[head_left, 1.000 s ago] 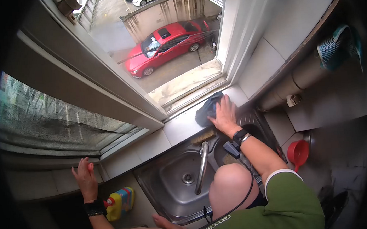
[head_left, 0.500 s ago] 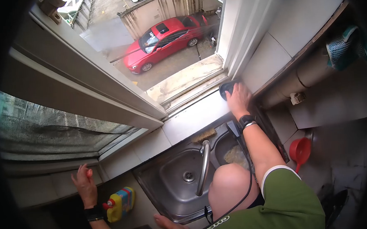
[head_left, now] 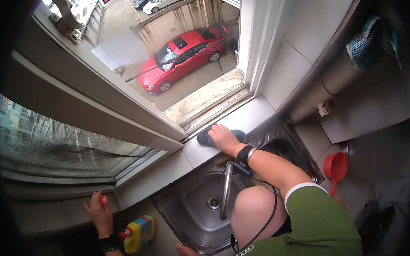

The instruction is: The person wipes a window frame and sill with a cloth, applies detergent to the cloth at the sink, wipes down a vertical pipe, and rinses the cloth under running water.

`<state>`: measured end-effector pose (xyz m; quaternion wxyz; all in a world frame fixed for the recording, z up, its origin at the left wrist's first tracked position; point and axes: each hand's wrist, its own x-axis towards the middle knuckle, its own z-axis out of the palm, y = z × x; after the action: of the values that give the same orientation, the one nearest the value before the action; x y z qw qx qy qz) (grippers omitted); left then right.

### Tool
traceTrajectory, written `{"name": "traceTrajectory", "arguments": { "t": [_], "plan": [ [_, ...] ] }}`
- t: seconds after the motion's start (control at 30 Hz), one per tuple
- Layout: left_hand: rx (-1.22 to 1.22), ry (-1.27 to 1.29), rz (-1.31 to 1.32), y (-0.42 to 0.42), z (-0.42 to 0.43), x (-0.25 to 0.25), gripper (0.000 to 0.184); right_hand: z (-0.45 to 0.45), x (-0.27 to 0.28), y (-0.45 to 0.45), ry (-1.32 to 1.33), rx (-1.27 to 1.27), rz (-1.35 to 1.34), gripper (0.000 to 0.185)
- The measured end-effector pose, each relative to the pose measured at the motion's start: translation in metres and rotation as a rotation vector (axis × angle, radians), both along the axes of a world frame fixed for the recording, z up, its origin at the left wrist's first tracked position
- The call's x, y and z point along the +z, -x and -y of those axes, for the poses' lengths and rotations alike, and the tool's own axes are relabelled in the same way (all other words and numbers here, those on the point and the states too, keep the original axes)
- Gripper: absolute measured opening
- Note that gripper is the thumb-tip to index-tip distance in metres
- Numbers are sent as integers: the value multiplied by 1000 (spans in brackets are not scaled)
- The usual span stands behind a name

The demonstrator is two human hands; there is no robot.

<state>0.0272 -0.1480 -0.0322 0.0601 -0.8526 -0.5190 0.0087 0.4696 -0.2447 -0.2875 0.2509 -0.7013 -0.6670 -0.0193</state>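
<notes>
A dark cloth [head_left: 205, 138] lies bunched on the white tiled sill [head_left: 255, 116] under the open window. My right hand [head_left: 223, 138] is closed over it, pressing it against the tiles. Close to the ledge at lower left, my left hand [head_left: 98, 211] has its fingers curled round a small red object [head_left: 105, 199] that is mostly hidden. Below the sill sits a steel sink [head_left: 190, 207], its curved faucet [head_left: 227, 191] beside my knee.
A yellow bottle [head_left: 133, 237] with a red cap stands left of the sink. On the right are a red ladle [head_left: 335, 166], a pipe [head_left: 317, 94] and a teal mesh cloth [head_left: 365, 50]. A black cable crosses my knee. A red car [head_left: 182, 55] is outside.
My right hand swept right along the sill with the cloth, then came back left, now nearer the window frame's corner. The left hand has barely moved. The camera view has shifted slightly.
</notes>
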Motion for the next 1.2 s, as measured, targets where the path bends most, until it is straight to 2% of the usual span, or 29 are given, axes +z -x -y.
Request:
{"name": "traceTrajectory", "arguments": {
  "t": [0.03, 0.1, 0.17, 0.23, 0.27, 0.3, 0.33, 0.37, 0.4, 0.43, 0.47, 0.5, 0.57, 0.6, 0.63, 0.7, 0.77, 0.8, 0.83, 0.9, 0.97, 1.03, 1.07, 1.17, 1.2],
  "plan": [
    [2, -12, 3, 0, 2, 4, 21, -6, 3, 2, 16, 95, -40, 23],
    [14, -30, 13, 3, 8, 7, 20, -15, 17, -9, 160, 255, -290, 23],
    [34, -47, 24, 9, 13, 12, 19, -32, 41, -29, 375, 182, -766, 23],
    [64, -56, 39, 12, 19, 16, 19, -50, 82, -51, 282, 65, -1192, 28],
    [75, -50, 42, 10, 21, 19, 20, -69, 96, -66, 275, 64, -1258, 32],
    [84, -40, 41, 9, 24, 21, 20, -92, 111, -79, 182, 78, -1375, 33],
    [80, -32, 37, 10, 24, 21, 22, -99, 162, -79, 62, 132, -1639, 32],
    [91, -27, 38, 8, 23, 21, 22, -114, 189, -88, -80, 259, -1771, 29],
    [101, -27, 39, 4, 22, 21, 23, -124, 210, -99, -195, 323, -1749, 29],
    [103, -25, 31, 2, 23, 23, 23, -163, 201, -127, -177, -129, -1032, 29],
    [65, -37, 23, 1, 20, 24, 24, -190, 181, -146, -206, -347, -526, 29],
    [35, -51, 23, 1, 18, 21, 25, -178, 218, -134, -241, -199, -1096, 26],
    [12, -60, 25, 4, 19, 17, 26, -157, 248, -123, -491, 189, -1719, 28],
    [6, -58, 21, 4, 18, 16, 26, -172, 218, -148, -529, -66, -1307, 28],
    [-3, -64, 18, 3, 16, 15, 26, -175, 202, -158, -389, -195, -1134, 26],
    [-3, -70, 20, 4, 12, 13, 26, -163, 190, -168, -369, -54, -1259, 23],
    [0, -56, 48, 2, 11, 11, 25, -91, 240, -127, -479, 17, -1689, 20],
    [1, -42, 74, -2, 10, 11, 25, -90, 220, -138, -384, -142, -1508, 18],
    [-2, -22, 90, -4, 9, 13, 25, -93, 189, -160, -156, -218, -1294, 26],
    [-15, 22, 185, -14, 7, 16, 20, -69, 158, -168, -90, 157, -1689, 35],
    [-3, 130, 384, -29, 10, 18, 16, -41, 156, -145, -20, 206, -1772, 43],
    [20, 292, 690, -51, 13, 23, 12, -34, 151, -131, -123, 317, -2141, 41],
    [-31, 331, 817, -63, 16, 24, 11, -32, 153, -123, -271, 381, -1375, 35],
    [-114, 531, 950, -88, 23, 31, 19, -18, 241, -58, -70, 356, -1204, 20],
    [-130, 579, 1056, -98, 29, 33, 23, -15, 261, -36, -61, 364, -1050, 19]
  ]
}}
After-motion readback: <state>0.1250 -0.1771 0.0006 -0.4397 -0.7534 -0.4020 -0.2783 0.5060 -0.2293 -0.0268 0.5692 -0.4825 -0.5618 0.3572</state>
